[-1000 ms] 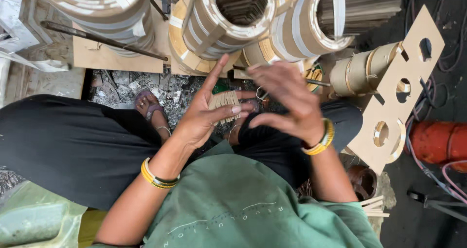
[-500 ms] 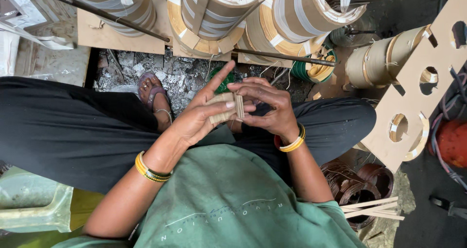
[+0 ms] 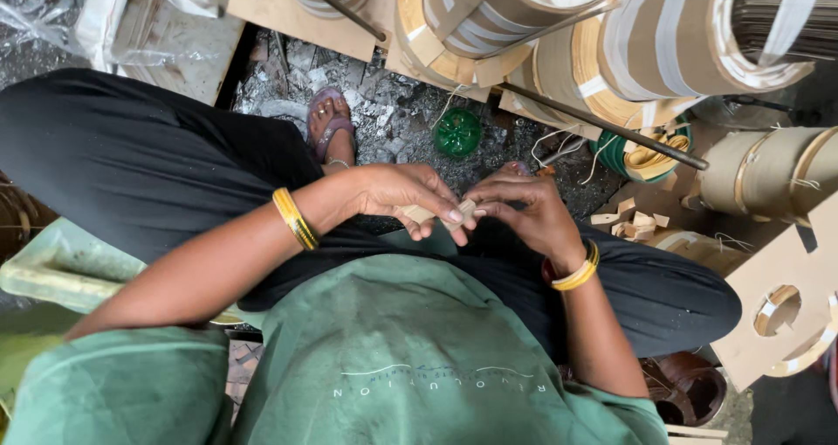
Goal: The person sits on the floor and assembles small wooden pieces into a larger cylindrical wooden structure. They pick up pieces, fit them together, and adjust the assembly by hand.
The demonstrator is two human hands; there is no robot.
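At the far left, a pale green plastic tub (image 3: 44,270) is seen beside the black-clad knee (image 3: 131,165) of the seated person, and crumpled clear plastic sheeting (image 3: 52,8) lies toward the top left corner of the floor. A sandalled foot (image 3: 327,122) is stretched out on the grey, littered floor (image 3: 393,122) ahead of the crossed legs.

The left hand (image 3: 397,196), with yellow bangles (image 3: 295,219) worn at its wrist, is held over the lap; its fingers are curled around a small tan strip of card (image 3: 432,213), which is pinched at the fingertips. The strip is found between the two hands, just above the lap and in front of the green shirt (image 3: 393,358). The right hand (image 3: 524,209) meets it from the other side, its fingertips closed on the strip's far end, so that the piece is grasped by both hands at once. A yellow bangle (image 3: 580,270) is worn on the right wrist.

Beyond the hands, a small green round object (image 3: 457,132) rests on the floor. Large wound coils wrapped in tan and white tape (image 3: 663,43) are carried on a dark metal rod (image 3: 602,126) along the top edge. Scraps of tan card (image 3: 628,222) lie near the right knee, and a board with round cut-outs (image 3: 786,305) leans at the right edge.
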